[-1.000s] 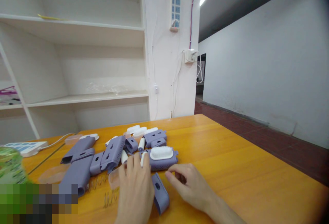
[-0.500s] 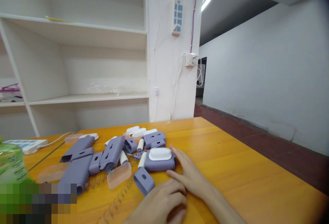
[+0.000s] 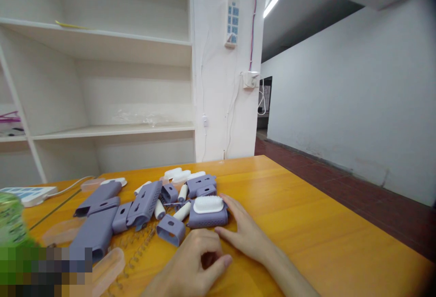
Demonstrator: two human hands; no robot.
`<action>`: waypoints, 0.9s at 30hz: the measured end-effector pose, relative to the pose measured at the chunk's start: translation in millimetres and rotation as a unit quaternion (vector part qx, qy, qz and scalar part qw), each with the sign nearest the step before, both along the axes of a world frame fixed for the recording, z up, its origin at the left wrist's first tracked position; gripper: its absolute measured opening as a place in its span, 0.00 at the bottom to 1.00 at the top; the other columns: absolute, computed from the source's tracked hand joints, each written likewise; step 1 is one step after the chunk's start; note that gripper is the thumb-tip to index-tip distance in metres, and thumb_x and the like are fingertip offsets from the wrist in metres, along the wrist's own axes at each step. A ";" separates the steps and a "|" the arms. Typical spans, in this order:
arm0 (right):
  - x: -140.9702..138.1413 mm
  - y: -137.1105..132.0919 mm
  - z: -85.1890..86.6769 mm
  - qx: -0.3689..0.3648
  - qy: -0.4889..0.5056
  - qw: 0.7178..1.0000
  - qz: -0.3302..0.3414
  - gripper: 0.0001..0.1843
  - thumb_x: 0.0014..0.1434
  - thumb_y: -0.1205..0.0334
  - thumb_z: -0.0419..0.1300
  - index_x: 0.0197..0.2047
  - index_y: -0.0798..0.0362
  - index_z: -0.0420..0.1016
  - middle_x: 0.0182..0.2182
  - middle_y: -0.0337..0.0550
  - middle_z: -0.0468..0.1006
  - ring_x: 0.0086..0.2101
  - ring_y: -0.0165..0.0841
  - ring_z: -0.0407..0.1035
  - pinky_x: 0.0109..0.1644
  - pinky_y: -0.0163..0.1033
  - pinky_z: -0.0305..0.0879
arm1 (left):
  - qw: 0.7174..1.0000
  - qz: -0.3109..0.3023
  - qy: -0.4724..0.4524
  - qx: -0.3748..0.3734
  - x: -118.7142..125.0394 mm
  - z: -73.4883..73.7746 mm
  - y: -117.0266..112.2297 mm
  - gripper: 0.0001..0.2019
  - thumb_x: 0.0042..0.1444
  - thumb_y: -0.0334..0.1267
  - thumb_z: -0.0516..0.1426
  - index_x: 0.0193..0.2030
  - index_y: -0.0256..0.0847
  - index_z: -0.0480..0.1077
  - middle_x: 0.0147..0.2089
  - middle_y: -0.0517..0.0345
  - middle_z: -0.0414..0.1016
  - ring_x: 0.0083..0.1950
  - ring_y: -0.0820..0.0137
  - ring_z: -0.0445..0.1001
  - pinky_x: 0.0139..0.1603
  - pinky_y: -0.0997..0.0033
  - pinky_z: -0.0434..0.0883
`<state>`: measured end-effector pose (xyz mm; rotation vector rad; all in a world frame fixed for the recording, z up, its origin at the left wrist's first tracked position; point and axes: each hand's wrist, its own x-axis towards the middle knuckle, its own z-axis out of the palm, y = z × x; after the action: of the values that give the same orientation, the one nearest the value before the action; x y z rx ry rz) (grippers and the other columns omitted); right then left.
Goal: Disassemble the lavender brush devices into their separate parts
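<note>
Parts lie loose beyond our grip: right hand [image 3: 243, 233] rests flat against one brush [image 3: 208, 212], left hand [image 3: 194, 265] curls empty; nothing joined.

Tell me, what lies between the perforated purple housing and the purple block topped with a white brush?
Head view: two white cylindrical rollers and a small hollow purple piece.

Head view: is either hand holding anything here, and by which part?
The left hand is curled, thumb to fingers; anything pinched inside cannot be told. The right hand lies open on the table, fingertips against the end of the purple brush holder, not gripping it.
</note>
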<state>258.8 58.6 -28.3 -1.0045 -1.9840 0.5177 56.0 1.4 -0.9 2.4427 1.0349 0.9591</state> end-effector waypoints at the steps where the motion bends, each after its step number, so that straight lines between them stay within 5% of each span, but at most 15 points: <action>1: -1.0 0.9 0.0 -0.001 0.002 1.000 0.003 0.42 0.57 0.59 0.67 0.71 0.47 0.56 0.68 0.51 0.59 0.66 0.47 0.54 0.71 0.57 0.48 | 1.000 0.005 -0.002 -0.008 0.2 -0.5 0.5 0.14 0.61 0.45 0.57 0.26 0.42 0.73 0.26 0.57 0.74 0.31 0.70 0.70 0.40 0.70 0.68; 7: -3.4 0.9 12.0 -0.010 -0.005 1.000 -0.010 0.37 0.54 0.63 0.68 0.66 0.48 0.62 0.63 0.49 0.64 0.63 0.43 0.58 0.69 0.50 0.53 | 0.996 0.030 -0.026 -0.082 -8.2 2.3 19.5 0.27 0.65 0.54 0.50 0.22 0.39 0.72 0.22 0.59 0.69 0.27 0.72 0.65 0.35 0.73 0.64; 12: 11.6 -5.4 17.1 -0.001 -0.036 0.998 -0.043 0.31 0.54 0.63 0.66 0.61 0.49 0.67 0.57 0.48 0.67 0.58 0.41 0.62 0.66 0.46 0.58 | 0.996 0.053 0.002 -0.077 -20.6 4.6 30.9 0.29 0.67 0.53 0.47 0.17 0.39 0.62 0.19 0.63 0.61 0.24 0.75 0.58 0.29 0.72 0.56; 17: 15.4 -5.9 10.8 0.004 -0.046 0.996 -0.078 0.40 0.51 0.58 0.69 0.65 0.49 0.61 0.60 0.50 0.66 0.60 0.46 0.61 0.65 0.52 0.57 | 0.997 0.061 0.016 -0.044 -12.8 5.8 22.6 0.27 0.70 0.48 0.45 0.19 0.40 0.57 0.20 0.64 0.60 0.24 0.75 0.59 0.31 0.70 0.53; 24: 4.4 -2.4 19.5 -0.057 0.052 0.996 -0.036 0.37 0.41 0.58 0.77 0.55 0.50 0.72 0.51 0.47 0.75 0.52 0.46 0.69 0.58 0.49 0.65 | 0.976 0.208 -0.012 0.058 9.8 1.1 7.9 0.09 0.67 0.45 0.50 0.41 0.43 0.65 0.38 0.56 0.73 0.40 0.64 0.73 0.41 0.66 0.66; 27: 15.3 -4.1 21.4 -0.151 0.143 0.978 0.029 0.42 0.40 0.59 0.78 0.57 0.50 0.70 0.54 0.48 0.74 0.54 0.47 0.69 0.60 0.49 0.64 | 0.962 0.229 -0.007 0.148 10.9 -7.0 8.4 0.16 0.63 0.46 0.56 0.54 0.45 0.64 0.56 0.47 0.71 0.57 0.54 0.70 0.56 0.53 0.67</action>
<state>274.1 54.5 -6.9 -0.9920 -1.7116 0.9639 66.9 9.8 -7.9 2.4647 1.5985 1.3568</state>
